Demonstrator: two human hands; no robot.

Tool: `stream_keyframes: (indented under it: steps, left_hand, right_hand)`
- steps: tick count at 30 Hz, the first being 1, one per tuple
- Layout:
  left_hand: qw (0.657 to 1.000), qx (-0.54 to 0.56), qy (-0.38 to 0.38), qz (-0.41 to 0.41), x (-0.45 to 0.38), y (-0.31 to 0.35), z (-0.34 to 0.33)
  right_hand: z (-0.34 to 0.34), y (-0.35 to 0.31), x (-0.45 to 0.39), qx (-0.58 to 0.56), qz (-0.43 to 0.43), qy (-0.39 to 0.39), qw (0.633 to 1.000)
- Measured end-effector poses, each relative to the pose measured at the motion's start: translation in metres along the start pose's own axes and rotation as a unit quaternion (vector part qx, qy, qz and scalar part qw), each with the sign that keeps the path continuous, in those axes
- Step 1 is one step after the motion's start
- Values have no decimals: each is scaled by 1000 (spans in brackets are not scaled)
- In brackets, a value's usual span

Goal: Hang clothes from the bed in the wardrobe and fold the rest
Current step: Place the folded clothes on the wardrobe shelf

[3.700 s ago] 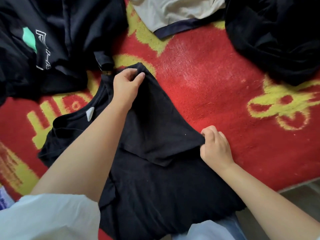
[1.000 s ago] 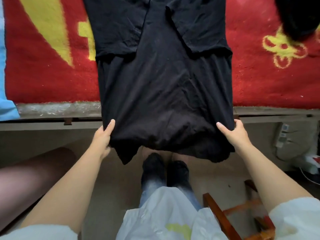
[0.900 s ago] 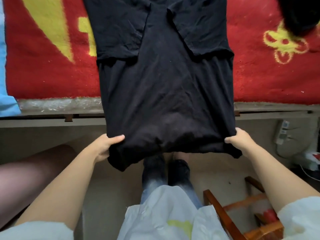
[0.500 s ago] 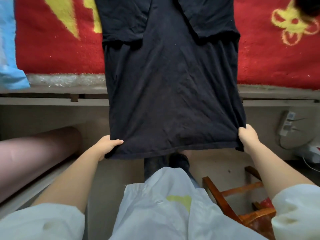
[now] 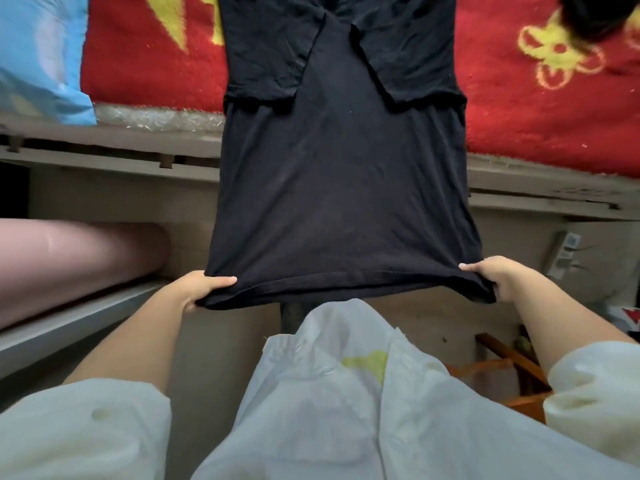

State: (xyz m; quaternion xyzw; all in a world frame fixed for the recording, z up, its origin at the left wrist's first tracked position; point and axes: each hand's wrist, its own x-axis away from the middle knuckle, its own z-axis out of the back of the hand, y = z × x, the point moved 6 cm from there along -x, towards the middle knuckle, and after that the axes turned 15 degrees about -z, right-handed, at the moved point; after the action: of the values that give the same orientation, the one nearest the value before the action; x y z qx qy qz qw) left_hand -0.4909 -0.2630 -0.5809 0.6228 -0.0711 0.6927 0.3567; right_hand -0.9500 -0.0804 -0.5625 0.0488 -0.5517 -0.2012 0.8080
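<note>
A black T-shirt (image 5: 341, 174) lies with its top on the red and yellow bed cover (image 5: 540, 109), both sleeves folded inward, its lower half stretched out past the bed edge. My left hand (image 5: 199, 289) grips the hem's left corner, thumb on top. My right hand (image 5: 502, 277) grips the hem's right corner. The hem is held taut between them, above my legs.
A light blue cloth (image 5: 41, 57) lies at the bed's left end. Another dark garment (image 5: 595, 12) sits at the top right. Below the bed frame (image 5: 114, 161) lie a pink roll (image 5: 69, 265) at left and a wooden stool (image 5: 512, 372) at right.
Both hands closed on the hem corners and pulled the hem toward me, spreading it taut and flat. The view has tilted down toward my body.
</note>
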Motion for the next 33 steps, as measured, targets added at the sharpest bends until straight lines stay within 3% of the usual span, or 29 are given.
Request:
stream_keyframes:
  steps: [3, 5, 9, 11, 15, 20, 24, 28, 33]
  left_hand:
    - [998, 49, 43, 4, 23, -2, -5]
    - [986, 151, 60, 22, 36, 1, -8]
    - [926, 346, 147, -33, 40, 35, 12]
    - [890, 416, 170, -74, 40, 61, 17]
    - [832, 503, 201, -123, 41, 127, 16]
    - [777, 570, 222, -148, 18, 219, 31]
    - [742, 619, 206, -156, -23, 316, 48]
    - [745, 614, 213, -148, -73, 385, 69]
    - [767, 582, 236, -131, -145, 446, 79]
  right_hand:
    - [-2, 16, 11, -36, -27, -54, 998]
    - [5, 18, 14, -90, -31, -78, 992]
    - [15, 2, 34, -217, 16, -138, 966]
    - [17, -18, 51, -302, 55, -181, 934]
    - [32, -79, 91, -434, 130, -224, 863]
    - [51, -161, 133, -460, 178, -246, 834]
    - [65, -249, 169, -526, 201, -263, 783]
    - [75, -324, 189, -519, 232, -251, 783]
    - [86, -399, 167, -504, 169, -198, 824]
